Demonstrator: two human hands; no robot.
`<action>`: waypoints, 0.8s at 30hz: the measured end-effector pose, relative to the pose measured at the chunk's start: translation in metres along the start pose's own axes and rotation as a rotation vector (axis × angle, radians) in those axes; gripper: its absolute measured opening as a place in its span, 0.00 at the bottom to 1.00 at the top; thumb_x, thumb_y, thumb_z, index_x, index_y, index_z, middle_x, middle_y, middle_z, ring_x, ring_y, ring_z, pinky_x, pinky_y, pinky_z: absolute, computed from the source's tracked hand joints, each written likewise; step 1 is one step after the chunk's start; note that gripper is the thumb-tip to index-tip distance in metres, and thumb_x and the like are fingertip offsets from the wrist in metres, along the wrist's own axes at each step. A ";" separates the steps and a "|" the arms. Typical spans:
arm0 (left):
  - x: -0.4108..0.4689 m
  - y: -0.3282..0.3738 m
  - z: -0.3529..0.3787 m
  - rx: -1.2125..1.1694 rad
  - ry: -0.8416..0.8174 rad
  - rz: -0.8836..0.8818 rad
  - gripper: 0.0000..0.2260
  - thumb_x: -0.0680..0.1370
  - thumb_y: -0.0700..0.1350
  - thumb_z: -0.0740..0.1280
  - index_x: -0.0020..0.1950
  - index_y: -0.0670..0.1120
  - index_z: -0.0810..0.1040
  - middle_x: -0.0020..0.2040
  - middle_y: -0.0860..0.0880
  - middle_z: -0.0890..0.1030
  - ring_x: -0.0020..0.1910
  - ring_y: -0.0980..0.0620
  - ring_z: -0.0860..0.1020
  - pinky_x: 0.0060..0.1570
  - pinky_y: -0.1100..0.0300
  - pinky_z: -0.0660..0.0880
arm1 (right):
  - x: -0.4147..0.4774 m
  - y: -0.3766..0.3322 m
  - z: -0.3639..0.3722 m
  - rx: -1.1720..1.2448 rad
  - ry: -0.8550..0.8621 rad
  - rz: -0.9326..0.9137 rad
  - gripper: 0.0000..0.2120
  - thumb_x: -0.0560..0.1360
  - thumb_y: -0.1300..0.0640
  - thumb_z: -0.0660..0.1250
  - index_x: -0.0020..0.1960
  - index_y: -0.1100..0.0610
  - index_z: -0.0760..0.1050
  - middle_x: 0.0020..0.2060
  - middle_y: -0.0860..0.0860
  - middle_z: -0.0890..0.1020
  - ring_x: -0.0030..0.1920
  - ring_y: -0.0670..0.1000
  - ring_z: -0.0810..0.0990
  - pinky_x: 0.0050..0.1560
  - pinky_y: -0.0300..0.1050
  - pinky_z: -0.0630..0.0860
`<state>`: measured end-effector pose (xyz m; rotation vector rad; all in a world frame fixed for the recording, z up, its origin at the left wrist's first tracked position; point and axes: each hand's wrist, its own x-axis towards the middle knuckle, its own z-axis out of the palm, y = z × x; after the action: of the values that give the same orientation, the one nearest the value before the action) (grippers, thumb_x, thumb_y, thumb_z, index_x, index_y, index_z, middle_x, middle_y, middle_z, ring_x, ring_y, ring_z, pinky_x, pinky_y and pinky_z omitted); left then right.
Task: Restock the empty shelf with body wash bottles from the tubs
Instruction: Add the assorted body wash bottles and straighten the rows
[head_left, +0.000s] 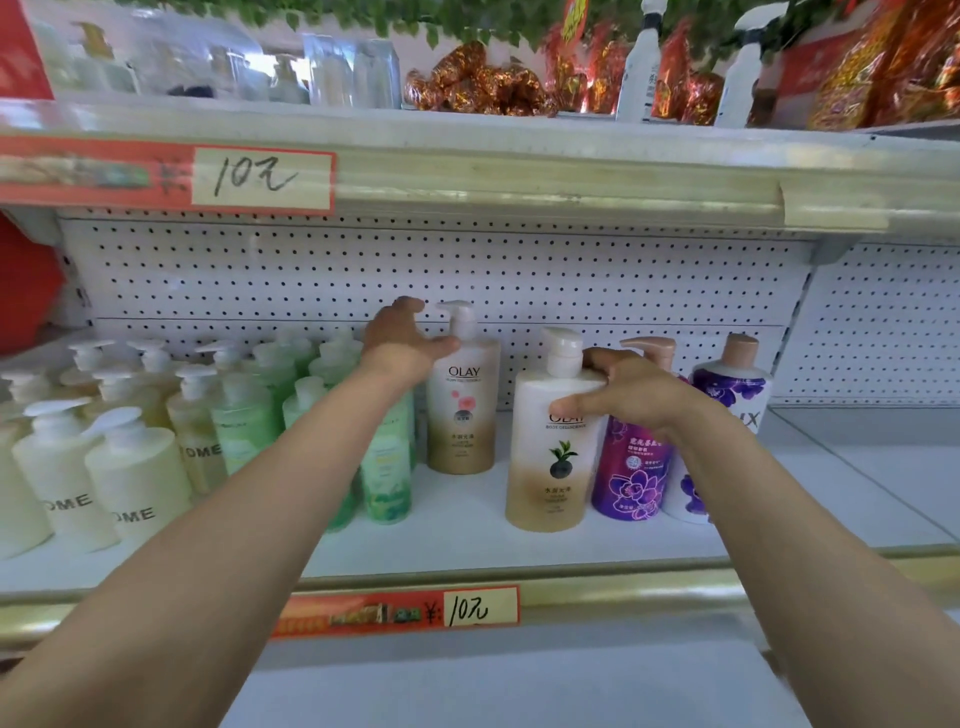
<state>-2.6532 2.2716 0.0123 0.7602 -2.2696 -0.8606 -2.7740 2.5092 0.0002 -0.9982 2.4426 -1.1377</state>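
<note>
On the white shelf (623, 540) stand two cream-and-gold Olay pump bottles. The rear one (462, 415) has a pink flower label; my left hand (408, 340) is beside its shoulder, fingers spread, thumb touching it. The front Olay bottle (548, 467), with a dark leaf label, stands near the shelf's front; my right hand (631, 392) grips its shoulder from the right. Right of it stand a purple flower bottle (631, 478) and a white-and-purple Lux bottle (732, 389), partly hidden by my right arm.
Pale yellow pump bottles (135, 478) and green ones (244, 415) fill the shelf's left part. The shelf's right end (857, 483) is bare. A pegboard back wall (467, 275) and the upper shelf's edge (519, 182) hang close above. Price tags read 10.
</note>
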 end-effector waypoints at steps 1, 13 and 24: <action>-0.004 -0.008 -0.008 0.030 0.039 0.015 0.30 0.73 0.55 0.74 0.72 0.47 0.70 0.70 0.47 0.73 0.69 0.46 0.71 0.67 0.54 0.68 | 0.000 -0.003 0.001 0.000 -0.009 -0.003 0.33 0.66 0.53 0.81 0.68 0.53 0.74 0.58 0.47 0.81 0.57 0.48 0.80 0.54 0.39 0.74; -0.051 -0.054 -0.027 0.044 0.099 0.165 0.22 0.73 0.48 0.76 0.65 0.47 0.78 0.61 0.48 0.80 0.61 0.50 0.77 0.61 0.60 0.71 | 0.037 -0.048 0.064 0.006 -0.064 -0.067 0.35 0.62 0.48 0.82 0.66 0.52 0.75 0.57 0.47 0.81 0.57 0.49 0.80 0.62 0.50 0.77; -0.059 -0.064 -0.017 0.042 0.045 0.177 0.17 0.74 0.45 0.74 0.62 0.49 0.79 0.61 0.48 0.76 0.51 0.54 0.72 0.51 0.63 0.67 | 0.041 -0.054 0.074 0.017 -0.073 -0.078 0.36 0.62 0.50 0.83 0.67 0.53 0.75 0.58 0.48 0.82 0.57 0.49 0.81 0.61 0.48 0.77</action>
<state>-2.5833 2.2645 -0.0422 0.5802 -2.2808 -0.7086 -2.7417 2.4142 -0.0054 -1.1185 2.3521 -1.1241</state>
